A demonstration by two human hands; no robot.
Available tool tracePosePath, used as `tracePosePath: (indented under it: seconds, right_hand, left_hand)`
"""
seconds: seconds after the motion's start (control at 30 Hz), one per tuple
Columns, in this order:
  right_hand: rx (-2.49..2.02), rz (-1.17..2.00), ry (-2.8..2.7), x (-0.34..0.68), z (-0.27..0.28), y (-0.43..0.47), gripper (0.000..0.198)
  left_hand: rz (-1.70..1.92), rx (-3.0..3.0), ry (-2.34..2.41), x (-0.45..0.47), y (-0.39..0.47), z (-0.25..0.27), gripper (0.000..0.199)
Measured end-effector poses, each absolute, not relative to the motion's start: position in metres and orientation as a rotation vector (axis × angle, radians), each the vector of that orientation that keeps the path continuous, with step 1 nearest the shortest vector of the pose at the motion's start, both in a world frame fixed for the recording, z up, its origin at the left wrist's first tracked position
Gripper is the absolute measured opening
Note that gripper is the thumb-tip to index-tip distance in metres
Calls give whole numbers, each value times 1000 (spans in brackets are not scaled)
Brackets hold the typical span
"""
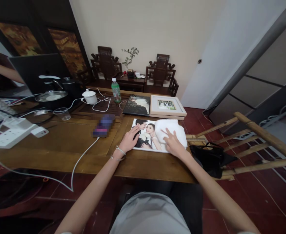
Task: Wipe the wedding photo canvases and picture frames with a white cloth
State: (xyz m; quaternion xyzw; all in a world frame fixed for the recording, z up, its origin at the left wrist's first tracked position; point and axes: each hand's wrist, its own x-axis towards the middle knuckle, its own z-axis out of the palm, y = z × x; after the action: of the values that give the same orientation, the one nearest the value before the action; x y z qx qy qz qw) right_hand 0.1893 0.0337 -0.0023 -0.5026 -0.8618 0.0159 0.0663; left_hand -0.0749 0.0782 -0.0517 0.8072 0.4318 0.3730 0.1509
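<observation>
White cloth point(171, 124) lies under the right hand point(174, 144).

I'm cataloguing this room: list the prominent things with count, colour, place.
table: 1, brown, centre
photo: 1, multicoloured, on table
cloth: 1, white, on photo
dark picture: 1, black, behind photo
frame stack: 1, cream, behind cloth
bottle: 1, green, on table
lidded cup: 1, white, near bottle
blurred item: 1, purple, left
laptop: 1, black, left
power strip: 1, white, left
carved chairs: 2, brown, back
bag: 1, black, right
left hand: 1, bare, on photo
right hand: 1, bare, on cloth
</observation>
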Motion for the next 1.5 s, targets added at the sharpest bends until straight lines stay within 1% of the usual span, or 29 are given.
tracePosePath:
  seconds: [0.17, 0.27, 0.37, 0.57, 0.7, 0.8, 0.93, 1.03, 1.13, 1.27, 1.5]
  right_hand:
    - [-1310, 40, -2725, 183, -4, -40, 38]
    - [-1275, 132, -2751, 182, 3, -46, 39]
    - [-1326, 184, -2705, 185, 8, -15, 41]
    - [-1534, 114, -2553, 183, 7, 76, 49]
    - [-1605, 53, -2509, 170, 7, 89, 47]
    - [-1534, 39, -2574, 160, 6, 64, 44]
    - [-1393, 88, -2681, 156, 6, 4, 41]
    - [-1290, 171, -2752, 160, 10, -33, 43]
    - [-1235, 267, -2764, 169, 14, -43, 41]
    - [-1299, 260, -2678, 182, 12, -12, 41]
    - [-1596, 43, -2510, 165, 5, 69, 44]
  left_hand:
    - [1051, 2325, 1255, -74, 78, -52, 44]
    - [1059, 2320, 1244, -74, 77, -51, 43]
    - [1073, 2315, 1237, -75, 78, -52, 43]
    - [1085, 2302, 1224, -77, 80, -54, 42]
    - [1076, 2298, 1228, -77, 79, -53, 43]
    - [1065, 2294, 1235, -77, 78, -51, 43]
    - [1068, 2311, 1220, -76, 79, -53, 43]
    - [1072, 2310, 1225, -76, 79, -54, 43]
    - [1069, 2303, 1234, -75, 79, -53, 43]
    - [1065, 2315, 1224, -76, 79, -52, 44]
    - [1053, 2306, 1201, -77, 81, -54, 44]
